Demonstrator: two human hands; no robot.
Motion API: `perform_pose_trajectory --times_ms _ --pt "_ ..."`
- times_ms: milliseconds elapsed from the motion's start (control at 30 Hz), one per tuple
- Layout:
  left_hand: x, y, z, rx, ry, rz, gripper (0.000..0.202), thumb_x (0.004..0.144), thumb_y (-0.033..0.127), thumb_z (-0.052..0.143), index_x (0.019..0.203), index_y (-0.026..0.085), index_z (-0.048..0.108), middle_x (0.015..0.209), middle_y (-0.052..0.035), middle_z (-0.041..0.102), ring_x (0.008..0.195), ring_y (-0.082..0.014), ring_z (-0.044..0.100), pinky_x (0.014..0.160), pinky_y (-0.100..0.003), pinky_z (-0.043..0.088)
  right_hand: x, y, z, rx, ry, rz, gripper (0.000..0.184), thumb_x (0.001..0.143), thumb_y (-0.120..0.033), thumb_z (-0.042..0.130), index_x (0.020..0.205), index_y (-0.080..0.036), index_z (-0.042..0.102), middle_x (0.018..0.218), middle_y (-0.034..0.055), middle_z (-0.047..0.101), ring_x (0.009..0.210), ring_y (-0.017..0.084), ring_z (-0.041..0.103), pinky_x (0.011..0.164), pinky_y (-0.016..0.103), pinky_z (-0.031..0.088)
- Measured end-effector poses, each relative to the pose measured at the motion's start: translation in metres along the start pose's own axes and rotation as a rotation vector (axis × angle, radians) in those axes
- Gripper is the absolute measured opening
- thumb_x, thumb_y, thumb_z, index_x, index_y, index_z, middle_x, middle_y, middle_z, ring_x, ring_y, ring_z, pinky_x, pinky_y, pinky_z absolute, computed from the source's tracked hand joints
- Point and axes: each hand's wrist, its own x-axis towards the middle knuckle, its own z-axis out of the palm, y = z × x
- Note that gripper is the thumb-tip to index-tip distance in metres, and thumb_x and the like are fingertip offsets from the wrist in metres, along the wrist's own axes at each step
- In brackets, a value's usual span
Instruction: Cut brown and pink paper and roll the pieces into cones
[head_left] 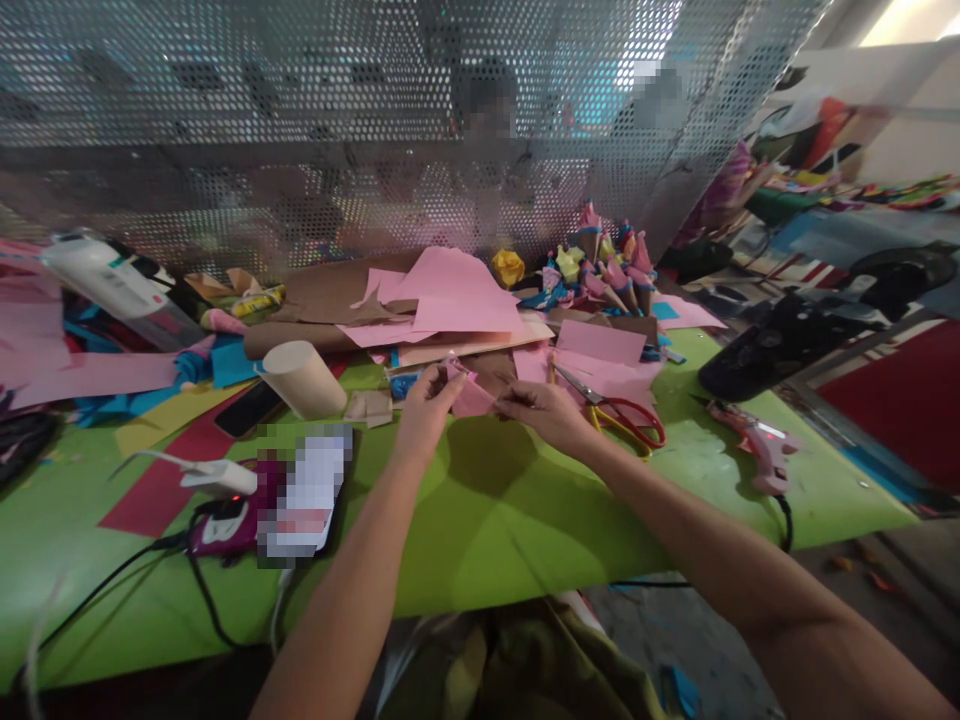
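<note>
Both my hands hold a small piece of pink paper (472, 397) above the green table (480, 510). My left hand (426, 405) pinches its left edge with closed fingers. My right hand (546, 410) grips its right edge, fingers curled. Behind the hands lie larger pink paper sheets (457, 290) and brown cardboard. Scissors with red and yellow handles (626, 418) rest just right of my right hand.
A pink glue gun (761, 447) lies at the right with its cord over the table edge. A cardboard tube (304, 378), a phone, a charger and cables sit at the left. Small coloured paper cones (611, 265) stand at the back by a perforated metal screen (300, 120).
</note>
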Motion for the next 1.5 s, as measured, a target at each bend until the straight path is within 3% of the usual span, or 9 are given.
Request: perform_pose_trajectory --times_ms 167,367,500,633,800,1067,1200,1333,1500 --pt "0.002 0.013 -0.015 0.092 -0.007 0.017 0.025 0.076 0.043 0.071 0.073 0.020 0.062 0.068 0.0032 0.057 0.064 -0.0123 0.051 0.062 -0.024 0.039 0.002 0.005 0.000 0.070 0.048 0.017 0.030 0.089 -0.045 0.058 0.082 -0.019 0.071 0.077 0.0038 0.074 0.071 0.018 0.065 0.066 0.028 0.046" --pt "0.005 0.033 -0.043 0.604 -0.005 -0.006 0.021 0.080 0.039 0.066 0.068 0.022 0.062 0.067 0.0004 0.061 0.069 -0.0185 0.056 0.065 -0.028 0.038 0.005 0.008 -0.004 0.163 0.195 0.016 0.033 0.088 -0.050 0.056 0.087 -0.020 0.070 0.077 0.0039 0.073 0.071 0.017 0.063 0.066 0.029 0.047" --pt "0.009 0.032 -0.055 0.705 0.131 0.049 0.015 0.084 0.035 0.062 0.088 0.023 0.069 0.085 -0.0041 0.072 0.082 -0.0226 0.064 0.075 -0.031 0.044 0.004 0.004 -0.006 0.223 0.215 0.029 0.034 0.085 -0.052 0.060 0.089 -0.020 0.070 0.079 0.0040 0.072 0.066 0.015 0.059 0.061 0.028 0.048" --pt "0.010 0.032 -0.060 0.841 0.240 0.075 0.014 0.085 0.034 0.061 0.087 0.022 0.069 0.090 -0.0059 0.074 0.084 -0.0235 0.065 0.077 -0.032 0.045 0.003 0.001 -0.008 0.239 0.249 0.035 0.032 0.082 -0.052 0.064 0.086 -0.021 0.068 0.077 0.0032 0.069 0.064 0.015 0.057 0.060 0.028 0.049" --pt "0.007 0.036 -0.057 0.885 0.151 0.000 0.019 0.087 0.039 0.060 0.084 0.023 0.069 0.084 -0.0059 0.074 0.080 -0.0253 0.066 0.072 -0.032 0.043 0.004 0.004 -0.011 0.247 0.272 0.048 0.029 0.080 -0.049 0.065 0.083 -0.020 0.067 0.074 0.0023 0.064 0.065 0.016 0.056 0.061 0.030 0.048" --pt "0.007 0.028 -0.053 0.825 -0.055 0.057 0.027 0.091 0.045 0.055 0.090 0.024 0.072 0.096 -0.0078 0.076 0.089 -0.0281 0.069 0.075 -0.033 0.046 0.007 0.013 -0.010 0.190 0.274 0.012 0.025 0.083 -0.045 0.061 0.087 -0.021 0.069 0.076 0.0026 0.067 0.065 0.017 0.057 0.060 0.030 0.047" --pt "0.005 0.026 -0.047 0.966 -0.121 0.047 0.014 0.088 0.035 0.061 0.085 0.023 0.069 0.089 -0.0078 0.075 0.083 -0.0270 0.068 0.071 -0.032 0.044 0.008 0.016 -0.010 0.050 0.334 -0.078 0.024 0.084 -0.041 0.061 0.094 -0.021 0.071 0.086 0.0059 0.072 0.073 0.021 0.063 0.068 0.034 0.051" --pt "0.002 0.027 -0.047 1.009 -0.060 0.035 0.011 0.090 0.031 0.060 0.086 0.024 0.068 0.079 -0.0054 0.072 0.074 -0.0246 0.066 0.066 -0.030 0.042 0.008 0.017 -0.010 -0.192 0.335 -0.175 0.023 0.089 -0.036 0.058 0.101 -0.022 0.072 0.100 0.0097 0.074 0.081 0.024 0.066 0.073 0.037 0.053" --pt "0.000 0.028 -0.048 1.122 0.008 0.025 0.017 0.089 0.029 0.063 0.104 0.025 0.070 0.095 -0.0094 0.076 0.089 -0.0291 0.069 0.076 -0.034 0.047 0.021 0.020 -0.007 -0.470 0.216 -0.216 0.034 0.090 -0.028 0.056 0.120 -0.022 0.070 0.120 0.0144 0.069 0.100 0.030 0.067 0.089 0.045 0.054"
